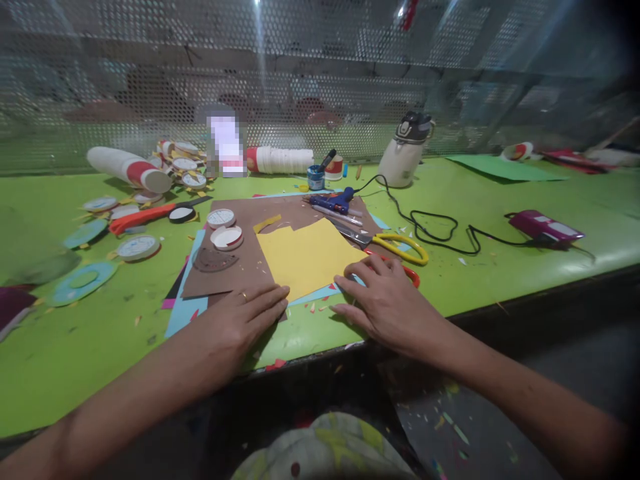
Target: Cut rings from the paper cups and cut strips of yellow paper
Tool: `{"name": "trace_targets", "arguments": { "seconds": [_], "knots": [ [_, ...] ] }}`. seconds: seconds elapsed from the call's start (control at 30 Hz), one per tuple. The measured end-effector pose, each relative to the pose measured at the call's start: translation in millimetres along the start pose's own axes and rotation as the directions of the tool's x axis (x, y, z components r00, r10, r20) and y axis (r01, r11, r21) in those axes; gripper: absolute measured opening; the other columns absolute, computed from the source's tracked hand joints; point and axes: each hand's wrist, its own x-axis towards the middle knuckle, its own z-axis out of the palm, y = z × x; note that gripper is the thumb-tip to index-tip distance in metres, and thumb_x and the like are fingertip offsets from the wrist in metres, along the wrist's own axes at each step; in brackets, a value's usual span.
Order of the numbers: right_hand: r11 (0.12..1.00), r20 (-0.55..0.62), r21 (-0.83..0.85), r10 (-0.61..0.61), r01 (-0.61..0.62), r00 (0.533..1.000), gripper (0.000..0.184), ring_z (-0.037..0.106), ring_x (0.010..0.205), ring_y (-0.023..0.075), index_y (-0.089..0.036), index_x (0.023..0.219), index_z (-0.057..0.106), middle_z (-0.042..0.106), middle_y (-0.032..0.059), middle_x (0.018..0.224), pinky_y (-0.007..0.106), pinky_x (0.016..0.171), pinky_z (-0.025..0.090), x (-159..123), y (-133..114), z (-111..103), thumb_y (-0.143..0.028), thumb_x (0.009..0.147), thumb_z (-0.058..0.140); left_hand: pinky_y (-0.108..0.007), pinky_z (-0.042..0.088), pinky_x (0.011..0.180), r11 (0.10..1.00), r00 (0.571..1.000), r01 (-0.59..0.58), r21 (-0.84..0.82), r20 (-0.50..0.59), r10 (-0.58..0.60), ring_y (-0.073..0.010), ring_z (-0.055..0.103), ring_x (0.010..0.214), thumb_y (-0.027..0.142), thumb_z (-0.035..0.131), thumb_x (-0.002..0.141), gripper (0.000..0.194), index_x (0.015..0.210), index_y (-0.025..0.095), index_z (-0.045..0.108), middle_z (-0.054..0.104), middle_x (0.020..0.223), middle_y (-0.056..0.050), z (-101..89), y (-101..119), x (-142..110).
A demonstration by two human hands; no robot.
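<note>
A yellow sheet of paper (310,257) with a stepped top edge lies on a brown sheet (240,270). My left hand (250,317) rests flat, its fingertips touching the yellow sheet's lower left corner; a ring shows on one finger. At the lower right of the same sheet, my right hand (387,297) is spread with its fingers bent and apart, partly over the red handle (411,275) of a pair of scissors. Yellow-handled scissors (400,247) lie just beyond it. A blue glue gun (333,200) sits at the back of the brown sheet, near pens.
Paper-cup discs (139,247) and cut rings (83,283) cover the left. Behind stand a phone (227,147), stacked paper cups (283,160), a paint jar (315,177) and a flask (403,152). A black cord (435,217) runs right, to a purple box (545,227). The table edge is close.
</note>
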Motion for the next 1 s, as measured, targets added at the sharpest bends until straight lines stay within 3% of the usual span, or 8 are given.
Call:
{"name": "trace_targets", "arguments": {
  "seconds": [0.2, 0.53, 0.83, 1.0],
  "knots": [
    [1.0, -0.014, -0.009, 0.022, -0.022, 1.0, 0.049, 0.043, 0.106, 0.0349, -0.012, 0.112, 0.061, 0.06, 0.0157, 0.109, 0.048, 0.085, 0.032, -1, 5, 2, -0.051, 0.094, 0.038, -0.048, 0.044, 0.098, 1.0, 1.0, -0.012, -0.007, -0.008, 0.012, -0.0292, 0.041, 0.129, 0.002, 0.041, 0.082, 0.051, 0.132, 0.011, 0.046, 0.047, 0.14, -0.017, 4.0, -5, -4],
    [0.996, -0.014, 0.064, -0.066, 0.067, 0.998, 0.046, 0.048, 0.095, 0.0299, -0.021, 0.117, 0.058, 0.06, 0.0109, 0.103, 0.042, 0.074, 0.033, 11, -30, -7, -0.054, 0.092, 0.04, -0.044, 0.051, 0.09, 1.0, 0.999, -0.012, 0.014, -0.051, 0.013, -0.028, 0.052, 0.117, 0.0, 0.042, 0.077, 0.047, 0.121, 0.012, 0.056, 0.058, 0.123, -0.018, 1.2, -4, 3],
    [0.999, -0.04, 0.039, 0.001, 0.001, 0.999, 0.047, 0.048, 0.102, 0.0322, -0.013, 0.109, 0.064, 0.062, 0.0144, 0.104, 0.046, 0.082, 0.036, 3, 0, 0, -0.051, 0.093, 0.04, -0.044, 0.048, 0.095, 0.997, 0.996, 0.036, -0.068, -0.081, -0.041, -0.0271, 0.046, 0.125, 0.0, 0.042, 0.081, 0.051, 0.129, 0.017, 0.05, 0.054, 0.133, -0.016, 11.6, -8, -6],
    [0.996, -0.113, 0.091, 0.033, -0.023, 0.993, 0.043, 0.048, 0.105, 0.032, -0.011, 0.103, 0.065, 0.063, 0.0146, 0.104, 0.047, 0.088, 0.039, -2, 4, 2, -0.047, 0.092, 0.045, -0.046, 0.047, 0.098, 0.994, 0.995, 0.048, -0.102, -0.086, -0.057, -0.0273, 0.047, 0.124, 0.003, 0.043, 0.084, 0.045, 0.126, 0.017, 0.053, 0.054, 0.133, -0.016, 11.4, -6, -6]
  ]
}}
